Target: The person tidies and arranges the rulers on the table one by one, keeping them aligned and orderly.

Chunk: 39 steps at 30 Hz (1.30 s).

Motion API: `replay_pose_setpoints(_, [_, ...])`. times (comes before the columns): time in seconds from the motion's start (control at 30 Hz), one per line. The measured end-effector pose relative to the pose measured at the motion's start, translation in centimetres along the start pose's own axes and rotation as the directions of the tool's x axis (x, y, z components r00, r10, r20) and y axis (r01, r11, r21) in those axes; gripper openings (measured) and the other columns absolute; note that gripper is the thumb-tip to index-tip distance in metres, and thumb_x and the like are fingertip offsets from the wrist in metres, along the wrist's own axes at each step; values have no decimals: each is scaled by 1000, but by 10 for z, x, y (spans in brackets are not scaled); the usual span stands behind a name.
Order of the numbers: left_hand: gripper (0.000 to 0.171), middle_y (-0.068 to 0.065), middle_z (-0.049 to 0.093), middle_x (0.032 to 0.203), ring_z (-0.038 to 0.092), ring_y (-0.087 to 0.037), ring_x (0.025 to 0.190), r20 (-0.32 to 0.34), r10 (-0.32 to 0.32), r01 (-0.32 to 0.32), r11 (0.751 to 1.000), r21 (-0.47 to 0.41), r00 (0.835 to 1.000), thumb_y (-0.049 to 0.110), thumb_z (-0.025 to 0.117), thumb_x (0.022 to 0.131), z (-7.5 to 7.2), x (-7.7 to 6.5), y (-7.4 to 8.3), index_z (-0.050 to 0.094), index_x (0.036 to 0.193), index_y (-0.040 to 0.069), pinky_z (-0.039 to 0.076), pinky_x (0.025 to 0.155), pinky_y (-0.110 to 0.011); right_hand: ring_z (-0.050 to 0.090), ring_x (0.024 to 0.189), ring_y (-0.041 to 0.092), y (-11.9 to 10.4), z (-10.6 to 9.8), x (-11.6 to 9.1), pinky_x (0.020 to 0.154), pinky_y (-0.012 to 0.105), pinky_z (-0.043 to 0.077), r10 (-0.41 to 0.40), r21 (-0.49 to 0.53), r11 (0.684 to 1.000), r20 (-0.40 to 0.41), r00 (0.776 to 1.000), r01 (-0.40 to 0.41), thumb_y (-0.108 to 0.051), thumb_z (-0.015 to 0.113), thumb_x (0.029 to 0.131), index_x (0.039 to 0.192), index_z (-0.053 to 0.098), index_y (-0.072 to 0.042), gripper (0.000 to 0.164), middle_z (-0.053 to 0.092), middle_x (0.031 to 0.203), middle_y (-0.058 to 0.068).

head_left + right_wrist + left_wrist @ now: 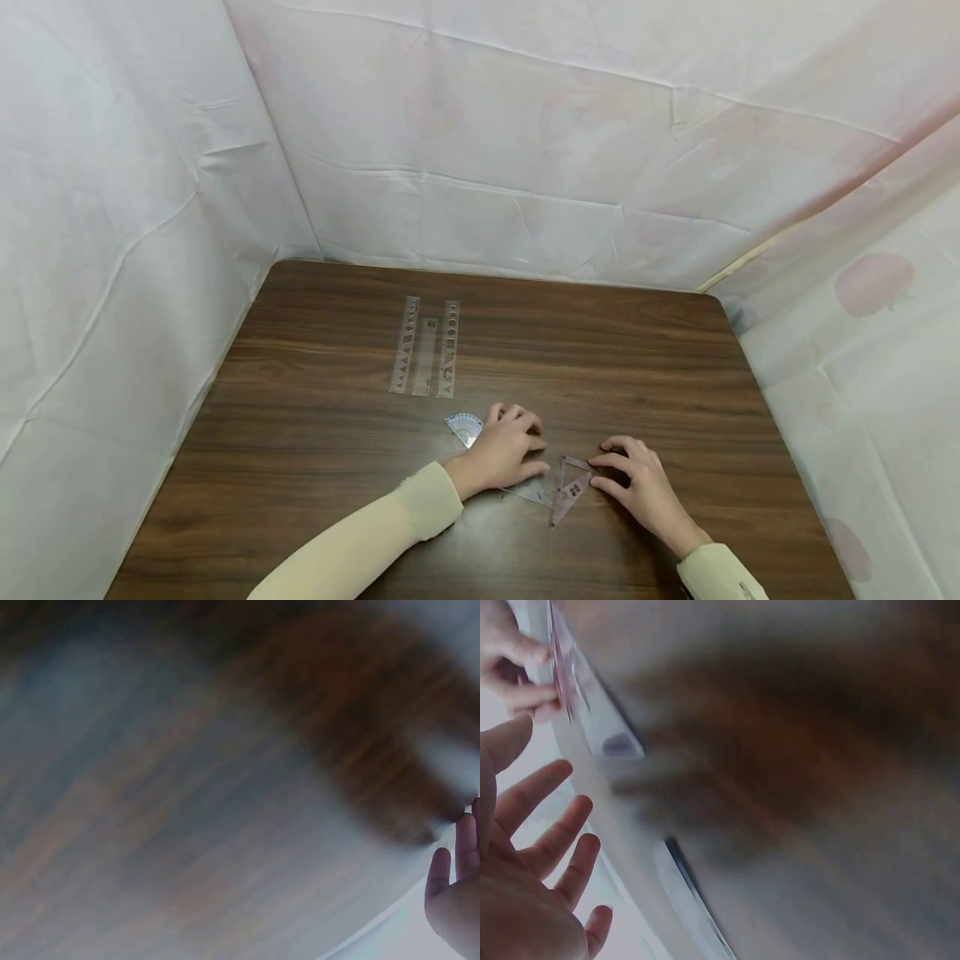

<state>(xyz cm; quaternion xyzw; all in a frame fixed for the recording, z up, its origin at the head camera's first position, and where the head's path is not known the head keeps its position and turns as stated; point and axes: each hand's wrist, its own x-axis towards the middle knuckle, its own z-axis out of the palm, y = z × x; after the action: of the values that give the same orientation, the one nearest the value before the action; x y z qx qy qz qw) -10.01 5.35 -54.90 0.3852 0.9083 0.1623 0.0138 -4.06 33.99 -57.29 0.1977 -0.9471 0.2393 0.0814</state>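
In the head view, my left hand (pixel 504 450) is over a clear set square (pixel 531 490), hiding much of it. Its fingers are relaxed and spread in the left wrist view. A clear protractor (pixel 463 425) pokes out beyond that hand on the left. To the right, a pink-tinted triangular set square (pixel 573 492) overlaps the tip of the clear one. My right hand (pixel 641 487) pinches its right corner between thumb and fingers. The pink set square (pixel 562 667) appears nearly edge-on in the left wrist view. Only fingers (pixel 439 874) of my right hand show in the right wrist view.
Three clear rulers lie side by side farther back: a left ruler (pixel 405 346) and a right ruler (pixel 449 350) with cut-out shapes, and a shorter middle ruler (pixel 425 357). The brown wooden table (pixel 315 442) meets white fabric walls (pixel 480 225) at the back and sides.
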Motion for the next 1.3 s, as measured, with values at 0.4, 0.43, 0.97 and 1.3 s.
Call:
replay_pose_setpoints(0.4, [53,8,64,133,53,-14,123,42,93,-98,981,167,995,73,62,89,6,-2,21,78,120,32,38,107,-46,58,109,22,3,2,3,93,51,38,15,26,1000,-7,1000,-14,-18,92,73,102,80,-24,31,66,118,5])
replay_pose_setpoints(0.43, [54,7,63,133,53,-14,123,48,90,-97,981,167,995,73,62,89,7,-2,22,77,121,31,38,107,-46,58,109,22,3,3,4,93,52,38,17,28,999,-10,1000,-17,-18,92,73,101,80,-24,31,66,118,5])
replay_pose_setpoints(0.97, [61,8,59,128,49,-11,111,82,-91,97,993,-72,992,63,75,85,20,9,43,74,130,21,34,93,-36,58,106,21,5,2,4,93,51,37,50,53,997,-33,998,-48,-14,91,74,99,80,-20,28,68,114,5])
replay_pose_setpoints(1.3, [73,5,60,128,50,-12,107,95,-190,207,953,-220,977,52,87,78,21,16,50,67,139,18,34,90,-34,59,105,21,5,2,3,93,56,42,89,48,995,-46,995,-87,-11,87,78,100,78,-17,24,69,113,4])
